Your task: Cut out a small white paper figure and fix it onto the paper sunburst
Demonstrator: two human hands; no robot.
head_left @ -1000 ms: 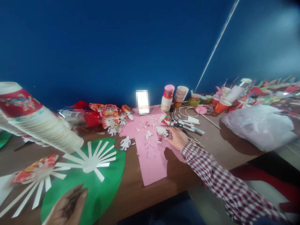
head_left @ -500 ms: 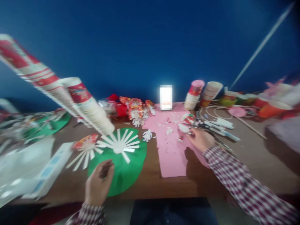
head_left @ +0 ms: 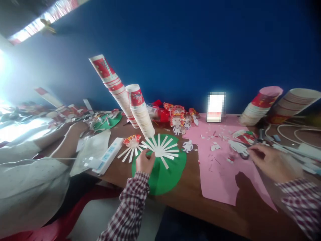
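My left hand (head_left: 144, 162) is over the left part of a round green sheet (head_left: 160, 182), fingers curled in a pinch. Its fingertips are by the strips of a white paper cup cut open into rays (head_left: 159, 150); whether they hold a strip is hidden. My right hand (head_left: 271, 160) reaches in from the right, slightly blurred, with thumb and forefinger pinched at the right edge of a white paper cutout (head_left: 238, 147). That cutout lies on pink paper (head_left: 218, 180), below a red and green piece (head_left: 243, 136). A small white figure cutout (head_left: 187, 146) lies between the two sheets.
Two leaning stacks of paper cups (head_left: 141, 113) stand behind the green sheet; another cup stack (head_left: 262, 105) is at right. Colourful paper figures (head_left: 177, 120) stand at the back. A white power strip (head_left: 110, 155) and a co-worker's arm (head_left: 72, 137) are at left. Cables lie at right.
The view has swung left, bringing a co-worker into sight. My left hand has moved forward to the cut cup's strips. My right hand stays beside the white cutout.
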